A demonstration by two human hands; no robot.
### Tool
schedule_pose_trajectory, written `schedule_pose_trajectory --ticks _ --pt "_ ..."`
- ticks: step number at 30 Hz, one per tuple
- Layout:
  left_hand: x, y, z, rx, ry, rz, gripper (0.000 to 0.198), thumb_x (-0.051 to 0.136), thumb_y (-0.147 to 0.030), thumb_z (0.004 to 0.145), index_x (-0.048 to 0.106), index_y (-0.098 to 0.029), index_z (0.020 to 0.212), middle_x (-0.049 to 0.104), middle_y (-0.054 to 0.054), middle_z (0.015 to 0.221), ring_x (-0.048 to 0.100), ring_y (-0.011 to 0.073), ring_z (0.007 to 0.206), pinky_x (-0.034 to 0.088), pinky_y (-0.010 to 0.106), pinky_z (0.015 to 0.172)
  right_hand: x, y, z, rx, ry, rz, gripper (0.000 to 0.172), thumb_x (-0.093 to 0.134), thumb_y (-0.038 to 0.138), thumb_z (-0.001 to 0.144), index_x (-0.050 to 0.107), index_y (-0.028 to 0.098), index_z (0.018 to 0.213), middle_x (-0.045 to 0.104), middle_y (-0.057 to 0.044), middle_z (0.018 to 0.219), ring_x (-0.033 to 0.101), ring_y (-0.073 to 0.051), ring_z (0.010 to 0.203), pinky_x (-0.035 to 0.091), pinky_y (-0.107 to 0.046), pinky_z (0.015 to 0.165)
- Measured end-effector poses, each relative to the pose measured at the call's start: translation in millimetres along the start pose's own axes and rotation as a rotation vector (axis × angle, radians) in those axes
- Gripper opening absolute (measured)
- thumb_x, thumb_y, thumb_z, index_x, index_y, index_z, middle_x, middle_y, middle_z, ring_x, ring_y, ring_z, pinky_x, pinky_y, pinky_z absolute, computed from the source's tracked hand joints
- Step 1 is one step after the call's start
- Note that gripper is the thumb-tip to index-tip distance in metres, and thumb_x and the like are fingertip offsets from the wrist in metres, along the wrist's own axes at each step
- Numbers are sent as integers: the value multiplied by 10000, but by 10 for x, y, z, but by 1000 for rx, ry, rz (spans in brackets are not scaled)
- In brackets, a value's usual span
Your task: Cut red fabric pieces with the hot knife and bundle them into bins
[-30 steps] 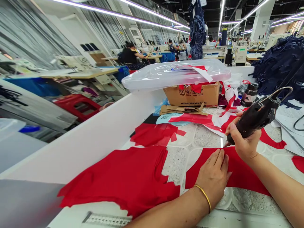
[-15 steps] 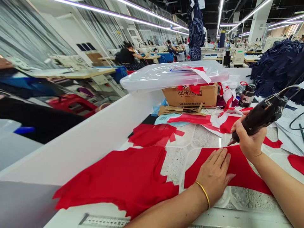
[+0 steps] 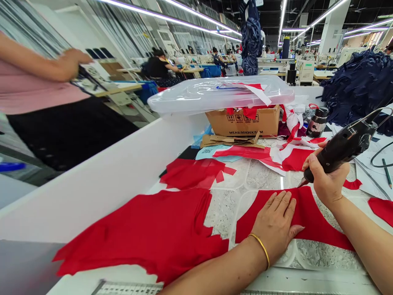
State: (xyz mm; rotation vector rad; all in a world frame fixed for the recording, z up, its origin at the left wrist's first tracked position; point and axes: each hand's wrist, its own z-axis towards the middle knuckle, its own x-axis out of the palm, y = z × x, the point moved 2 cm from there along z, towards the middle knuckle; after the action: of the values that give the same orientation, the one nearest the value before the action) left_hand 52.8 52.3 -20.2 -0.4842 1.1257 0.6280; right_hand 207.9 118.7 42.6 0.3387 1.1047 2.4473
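My left hand point(image 3: 278, 229), with a gold bangle at the wrist, lies flat on a curved red fabric piece point(image 3: 322, 229), fingers stretched out. My right hand point(image 3: 330, 180) is wrapped round a black corded hand tool point(image 3: 344, 149) with a thin pointed tip. That tip is at the far edge of the red piece, just beyond my left fingertips; whether it touches the cloth I cannot tell. To the left lies a stack of red fabric pieces point(image 3: 147, 233), its right edge uneven.
Behind are red scraps point(image 3: 193, 174), a cardboard box point(image 3: 242, 123) under a clear plastic lid point(image 3: 215, 96), and a dark jar point(image 3: 317, 122). Navy fabric point(image 3: 356, 88) is piled at back right. A white side wall point(image 3: 123, 172) bounds the left. A ruler point(image 3: 129, 288) lies in front. A person point(image 3: 39, 90) stands beyond the wall.
A person in pink has come into view at the left. The camera view has shifted slightly. My hands stay nearly in place, the tool's tip still at the fabric's far edge.
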Motion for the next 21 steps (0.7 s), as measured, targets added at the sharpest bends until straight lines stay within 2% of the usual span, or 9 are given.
schedule_pose_trajectory --ticks 9,14,17,21 --pt "-10 8 -1 -5 41 10 576 316 -516 1010 552 -105 1336 594 144 1379 512 254 1322 396 414 1126 -31 -8 14 -21 -51 -51 268 691 340 779 590 214 992 579 23 695 612 -170 656 557 -375 700" --pt "12 -7 -1 -10 45 0 577 327 -515 1007 550 -98 1336 585 152 1388 510 261 1323 397 422 1129 -35 -57 23 10 -75 -59 259 721 368 740 585 211 894 591 1 727 615 -186 709 550 -373 676" --pt "18 -6 -1 -10 32 -16 500 356 -429 1014 547 -96 1334 590 151 1382 515 261 1317 403 423 1129 -31 -61 41 15 -82 -47 258 720 367 736 569 210 874 594 11 711 616 -178 680 541 -358 655" --pt "-40 78 18 -23 -20 -74 403 331 -242 1009 540 -110 1328 589 157 1370 528 251 1293 447 439 1095 -43 5 81 -7 -90 12 286 712 352 749 563 206 943 586 48 648 608 -157 583 526 -336 610"
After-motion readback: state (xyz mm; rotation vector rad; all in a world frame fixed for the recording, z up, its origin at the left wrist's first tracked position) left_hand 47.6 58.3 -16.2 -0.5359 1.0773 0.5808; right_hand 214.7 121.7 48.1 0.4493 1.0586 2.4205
